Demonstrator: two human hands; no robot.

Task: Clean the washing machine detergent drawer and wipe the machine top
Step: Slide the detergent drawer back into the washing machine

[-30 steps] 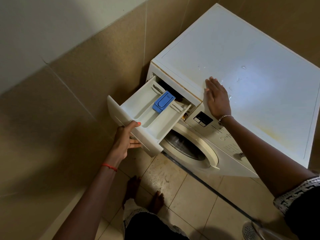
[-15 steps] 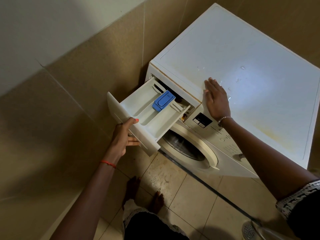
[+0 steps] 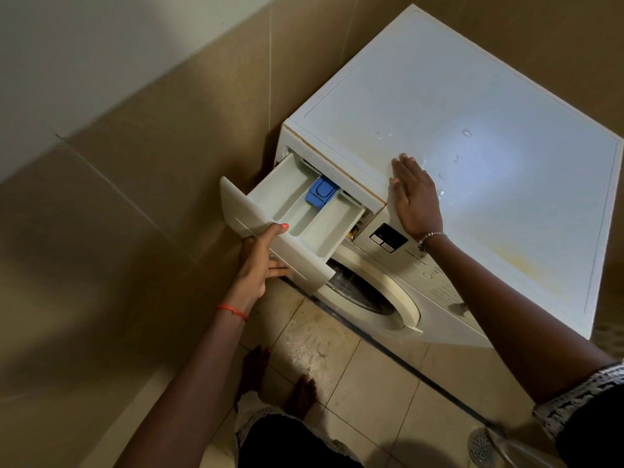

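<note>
Gripping the detergent drawer (image 3: 270, 201), your left hand (image 3: 258, 265) has slid it back toward 1 o'clock, half hiding the blue cap (image 3: 320, 195), while your right hand (image 3: 417, 201) lies flat on the machine top (image 3: 439, 106): removal isn't done.

You have one washing machine (image 3: 472, 157) before you, and on it one drawer (image 3: 280, 197), one blue cap (image 3: 322, 194) inside that drawer, one round door (image 3: 401, 298) and one small dark display (image 3: 388, 238). You count two hands, your left hand (image 3: 260, 261) and your right hand (image 3: 417, 201), each wrist with one band: one red string (image 3: 233, 310) on the left, one beaded bracelet (image 3: 432, 236) on the right. Below you see two bare feet (image 3: 253, 369) and one metal drain (image 3: 481, 447) in the floor.
</note>
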